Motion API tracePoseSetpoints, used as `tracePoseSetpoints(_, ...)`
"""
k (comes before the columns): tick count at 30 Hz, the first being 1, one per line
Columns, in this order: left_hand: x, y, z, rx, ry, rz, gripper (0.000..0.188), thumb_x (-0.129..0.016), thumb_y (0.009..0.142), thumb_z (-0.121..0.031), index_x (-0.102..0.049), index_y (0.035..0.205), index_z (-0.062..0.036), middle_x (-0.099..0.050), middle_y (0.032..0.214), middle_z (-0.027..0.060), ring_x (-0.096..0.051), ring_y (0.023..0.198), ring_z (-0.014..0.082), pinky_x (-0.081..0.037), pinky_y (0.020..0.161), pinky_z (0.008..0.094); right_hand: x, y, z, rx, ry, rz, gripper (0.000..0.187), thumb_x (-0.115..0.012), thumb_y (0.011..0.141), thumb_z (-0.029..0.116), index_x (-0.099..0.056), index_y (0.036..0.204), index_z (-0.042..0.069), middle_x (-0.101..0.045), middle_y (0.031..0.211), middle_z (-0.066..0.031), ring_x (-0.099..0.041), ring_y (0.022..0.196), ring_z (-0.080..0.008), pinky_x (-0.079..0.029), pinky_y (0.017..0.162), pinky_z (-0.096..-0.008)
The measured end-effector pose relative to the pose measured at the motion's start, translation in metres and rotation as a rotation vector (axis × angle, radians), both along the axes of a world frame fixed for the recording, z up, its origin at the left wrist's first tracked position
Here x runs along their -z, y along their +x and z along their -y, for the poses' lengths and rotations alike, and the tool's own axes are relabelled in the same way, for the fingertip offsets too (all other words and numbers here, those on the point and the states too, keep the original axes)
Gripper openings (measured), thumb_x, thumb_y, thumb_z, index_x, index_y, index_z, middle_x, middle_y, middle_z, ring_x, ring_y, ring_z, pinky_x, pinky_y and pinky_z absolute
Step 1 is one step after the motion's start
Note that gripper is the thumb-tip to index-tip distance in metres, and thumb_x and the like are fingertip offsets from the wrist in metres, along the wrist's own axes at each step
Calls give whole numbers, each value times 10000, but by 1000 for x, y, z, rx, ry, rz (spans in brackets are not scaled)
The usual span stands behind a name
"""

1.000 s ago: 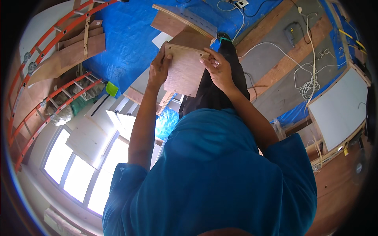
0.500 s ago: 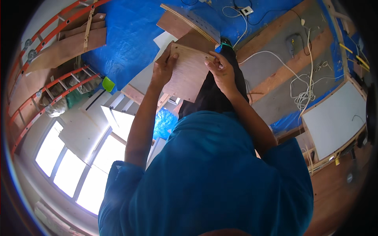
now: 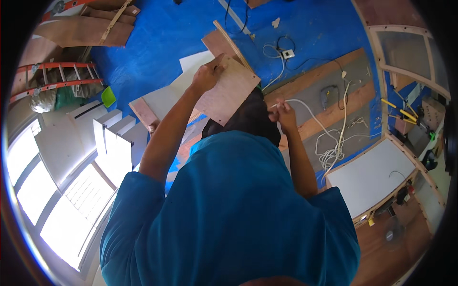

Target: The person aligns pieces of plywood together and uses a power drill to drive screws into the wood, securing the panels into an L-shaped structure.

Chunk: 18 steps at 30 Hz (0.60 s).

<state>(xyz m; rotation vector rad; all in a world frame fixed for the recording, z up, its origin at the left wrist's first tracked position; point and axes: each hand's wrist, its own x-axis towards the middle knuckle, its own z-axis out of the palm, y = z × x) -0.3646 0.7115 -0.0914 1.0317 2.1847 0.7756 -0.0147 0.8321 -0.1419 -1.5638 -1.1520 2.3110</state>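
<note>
My left hand (image 3: 208, 76) grips the upper left edge of a small plywood panel (image 3: 230, 93), thumb across its face. Small dark spots mark the panel near its corners; whether they are holes or screws I cannot tell. My right hand (image 3: 284, 117) is apart from the panel, to its right and above my dark trousers. Its fingers are curled together, and anything between them is too small to name. Behind the panel stands a plywood piece with a layered edge (image 3: 230, 45), partly covered by the panel.
A coiled white cable (image 3: 332, 153) and a power tool (image 3: 329, 95) lie on the grey and brown boards at right. A white socket box (image 3: 288, 54) rests on blue sheeting (image 3: 157, 40). White panels (image 3: 112, 138) and an orange ladder (image 3: 62, 85) stand at left.
My right hand has let go of the panel's right corner and moved down and right. The panel, still in my left hand, has turned clockwise. The whole view has shifted.
</note>
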Motion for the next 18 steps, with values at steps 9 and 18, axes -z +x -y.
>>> tracePoseSetpoints(9, 23, 0, 2, 9, -28, -42, 539, -584, 996, -338, -499, 1514, -219, -699, 1162, 261, -664, 1098, 445, -526, 938, 531, 100, 140, 10, -150, -41, 118, 315, -681, 958, 193, -566, 1219, 60, -705, 997, -166, -711, 866, -275, -584, 686, -382)
tracePoseSetpoints(18, 28, -7, 7, 3, -20, -81, 519, -585, 991, -363, -539, 1474, -179, -691, 1085, 301, -678, 1023, 475, -552, 876, 531, -42, -23, -33, -185, 656, -22, 252, -678, 990, 231, -694, 921, -11, -659, 745, -51, -604, 661, -110, -472, 589, -266)
